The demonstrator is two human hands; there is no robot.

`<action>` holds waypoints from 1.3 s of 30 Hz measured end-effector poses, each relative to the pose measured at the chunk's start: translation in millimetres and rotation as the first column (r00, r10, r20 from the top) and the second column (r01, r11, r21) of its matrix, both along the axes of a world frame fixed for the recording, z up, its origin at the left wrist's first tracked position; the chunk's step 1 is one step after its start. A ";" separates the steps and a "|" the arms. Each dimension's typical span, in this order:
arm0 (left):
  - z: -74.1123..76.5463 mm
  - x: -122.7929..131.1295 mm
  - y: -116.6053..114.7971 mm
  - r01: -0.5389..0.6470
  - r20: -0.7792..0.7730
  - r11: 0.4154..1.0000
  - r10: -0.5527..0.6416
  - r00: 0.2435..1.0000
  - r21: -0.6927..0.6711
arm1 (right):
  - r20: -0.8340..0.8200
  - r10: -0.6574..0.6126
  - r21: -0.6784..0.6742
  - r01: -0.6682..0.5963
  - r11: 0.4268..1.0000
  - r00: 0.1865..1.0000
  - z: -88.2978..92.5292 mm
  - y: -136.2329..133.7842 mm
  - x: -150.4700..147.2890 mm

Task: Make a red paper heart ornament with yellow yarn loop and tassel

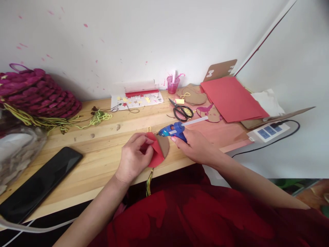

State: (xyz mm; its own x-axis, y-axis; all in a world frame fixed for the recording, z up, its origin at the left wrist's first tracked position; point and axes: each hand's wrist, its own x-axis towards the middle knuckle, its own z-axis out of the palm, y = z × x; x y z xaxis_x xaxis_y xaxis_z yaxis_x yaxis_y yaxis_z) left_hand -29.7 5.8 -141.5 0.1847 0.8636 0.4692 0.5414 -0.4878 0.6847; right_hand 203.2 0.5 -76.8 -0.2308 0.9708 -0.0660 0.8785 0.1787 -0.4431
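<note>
My left hand (pixel 137 154) pinches the edge of a red paper piece (pixel 156 158), folding it back from a round cardboard disc (pixel 163 144). A yellow loop (pixel 149 129) sticks out at the disc's top, and a yellow-green tassel (pixel 148 181) hangs from its bottom over the table edge. In my right hand (pixel 196 145) is a blue hot glue gun (pixel 172 130), its nozzle over the upper part of the disc. A clear glue stick (pixel 196 120) pokes out of the gun's back end.
Black scissors (pixel 183 111), a red card sheet (pixel 232 99) and a pink cup (pixel 172 84) stand or lie behind my hands. At right is a power strip (pixel 269 132); at left, a black phone (pixel 41 181) and a magenta woven object (pixel 38 92). Paper stars (pixel 136 101) lie on white paper.
</note>
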 end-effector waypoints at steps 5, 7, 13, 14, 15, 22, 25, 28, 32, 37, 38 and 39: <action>1.9 0.5 -0.5 -0.014 -0.012 1.000 0.015 1.000 0.003 | -0.013 0.019 -0.045 -0.020 0.999 1.000 2.7 -6.2 5.3; 2.4 1.1 -0.8 -0.018 -0.014 1.000 0.018 1.000 0.007 | -0.012 0.014 -0.059 -0.014 0.998 1.000 4.0 -9.1 7.7; 1.4 2.0 -0.8 -0.016 -0.010 1.000 0.016 1.000 0.000 | -0.119 -0.033 -0.095 0.021 0.995 0.992 6.2 -8.9 11.0; 1.3 1.8 -0.6 -0.014 -0.009 1.000 0.014 1.000 0.001 | -0.154 -0.053 -0.107 0.037 0.994 0.987 6.0 -7.1 10.5; 1.3 1.6 -0.5 -0.012 -0.009 1.000 0.012 1.000 0.004 | -0.190 -0.073 -0.124 0.050 0.991 0.979 5.5 -5.1 9.7; 2.4 0.1 0.0 -0.019 -0.036 0.999 0.020 0.999 0.034 | -0.351 -0.101 -0.196 0.032 0.980 0.931 -1.4 6.8 2.5; 2.2 0.1 0.3 -0.021 -0.036 1.000 0.021 0.999 0.023 | -0.342 -0.096 -0.185 0.033 0.982 0.935 -3.9 8.7 1.3; 1.4 0.1 0.6 -0.018 -0.029 1.000 0.018 0.999 0.016 | -0.328 -0.100 -0.196 0.036 0.980 0.939 -4.7 8.5 1.5; 0.4 0.0 0.4 -0.020 -0.018 1.000 0.020 1.000 0.009 | -0.299 -0.099 -0.192 0.042 0.980 0.949 -4.0 3.5 4.6; 1.0 0.5 -0.3 -0.017 -0.010 1.000 0.017 1.000 -0.002 | -0.206 -0.072 -0.183 0.034 0.982 0.976 -1.6 -7.8 10.0; 1.2 0.7 -0.3 -0.014 -0.010 1.000 0.014 1.000 -0.002 | -0.188 -0.065 -0.174 0.032 0.984 0.980 -0.6 -10.2 10.6; 1.5 0.7 -0.2 -0.014 -0.010 1.000 0.014 1.000 -0.001 | -0.174 -0.057 -0.160 0.028 0.987 0.983 0.6 -12.7 11.0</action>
State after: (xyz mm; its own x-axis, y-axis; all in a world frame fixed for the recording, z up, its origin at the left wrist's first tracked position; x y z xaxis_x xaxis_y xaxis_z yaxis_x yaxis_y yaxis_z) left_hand -29.0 5.6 -140.0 0.1778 0.8666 0.4662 0.5551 -0.4795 0.6797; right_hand 214.2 -12.2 -76.2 -0.2113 0.9609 -0.1792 0.7885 0.0592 -0.6122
